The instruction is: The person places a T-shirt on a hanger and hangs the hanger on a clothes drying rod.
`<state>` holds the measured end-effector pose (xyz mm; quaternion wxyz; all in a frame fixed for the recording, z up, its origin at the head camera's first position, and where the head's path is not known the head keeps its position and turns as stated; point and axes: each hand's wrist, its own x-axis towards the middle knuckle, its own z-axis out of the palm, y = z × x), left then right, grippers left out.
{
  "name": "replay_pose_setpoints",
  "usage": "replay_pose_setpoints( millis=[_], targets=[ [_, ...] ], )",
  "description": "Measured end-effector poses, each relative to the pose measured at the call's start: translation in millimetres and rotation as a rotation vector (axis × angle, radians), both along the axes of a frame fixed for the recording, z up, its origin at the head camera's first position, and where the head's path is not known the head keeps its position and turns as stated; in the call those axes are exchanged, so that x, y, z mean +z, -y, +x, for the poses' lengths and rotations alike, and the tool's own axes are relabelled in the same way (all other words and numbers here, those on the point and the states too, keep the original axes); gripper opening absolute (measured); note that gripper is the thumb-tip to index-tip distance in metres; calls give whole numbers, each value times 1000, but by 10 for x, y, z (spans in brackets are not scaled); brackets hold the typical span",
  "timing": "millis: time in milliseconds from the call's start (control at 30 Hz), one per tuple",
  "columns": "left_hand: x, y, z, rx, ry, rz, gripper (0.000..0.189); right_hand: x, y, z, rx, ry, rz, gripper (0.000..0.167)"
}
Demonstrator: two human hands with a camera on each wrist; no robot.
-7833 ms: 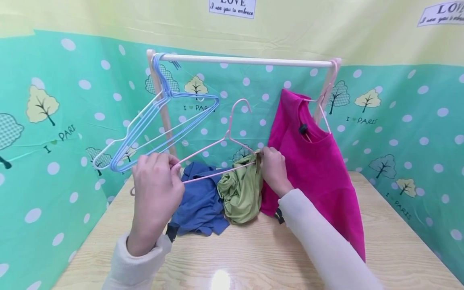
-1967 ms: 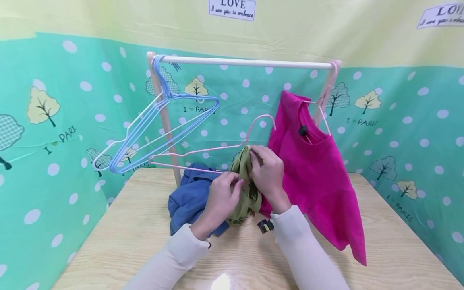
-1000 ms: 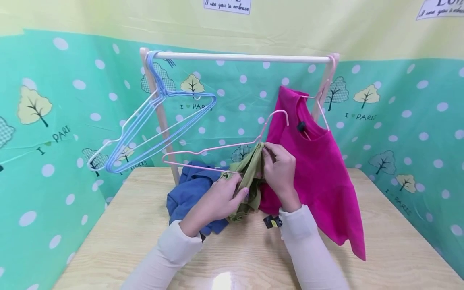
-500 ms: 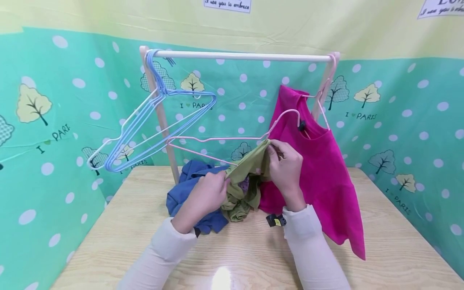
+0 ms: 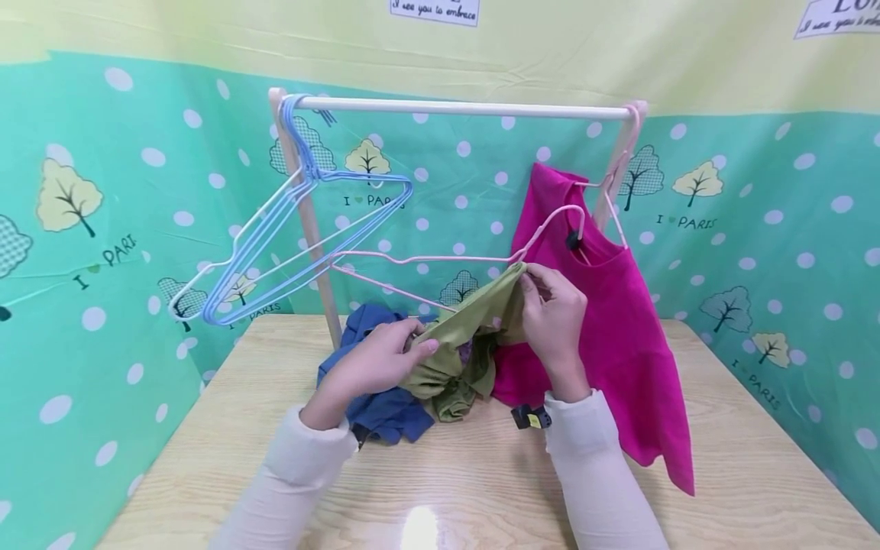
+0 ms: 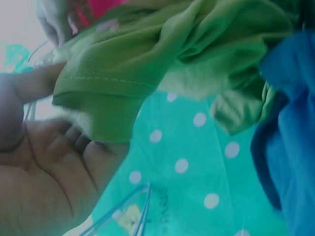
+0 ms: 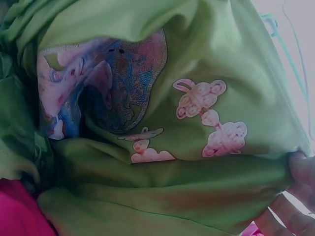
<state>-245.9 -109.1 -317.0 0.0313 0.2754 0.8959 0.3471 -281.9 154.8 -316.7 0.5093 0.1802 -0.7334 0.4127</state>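
Behind everything, we see a teal polka-dot curtain (image 5: 69, 359) with a pale yellow upper band. Before it stretches our wood-grain table (image 5: 749, 473), and over that stands a clothes rack (image 5: 454, 108) with a white rail. A magenta top (image 5: 619, 336) hangs at the rack's right end; several blue wire hangers (image 5: 309, 174) hang at its left. Between them, low over the table, we have a bunched green garment (image 5: 474, 317), with a crumpled blue garment (image 5: 392, 416) just to its left. A pink wire hanger (image 5: 454, 259) sits askew, hook toward the upper right, partly hidden by the green cloth. Our left hand (image 5: 378, 359) holds the green hem between thumb and fingers; our right hand (image 5: 555, 317) pinches its edge near the hook. Small pink figures (image 7: 229, 140) are printed on the green fabric.
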Motion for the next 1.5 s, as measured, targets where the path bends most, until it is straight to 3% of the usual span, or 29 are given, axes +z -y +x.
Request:
replay_pose_setpoints(
  millis=[167, 400, 500, 700, 967, 1300, 1500],
  targets=[
    [60, 158, 17, -69, -90, -159, 38, 8, 10, -1, -1, -2, 13, 13],
    [194, 316, 100, 10, -164, -224, 37, -18, 20, -19, -27, 20, 38, 13],
    [253, 397, 113, 47, -232, -201, 33, -36, 22, -31, -36, 23, 48, 12],
    [365, 576, 179, 123, -351, -60, 35, -25, 35, -19, -59, 14, 82, 12],
    [444, 721, 256, 172, -496, 58, 16, 29, 42, 35, -80, -20, 131, 12],
    [497, 813, 318, 172, -604, 163, 5, 45, -113, 51, -141, 2, 202, 15],
    [524, 835, 371, 201, -645, 199, 14, 55, -144, 69, -138, 28, 249, 17]
  ],
)
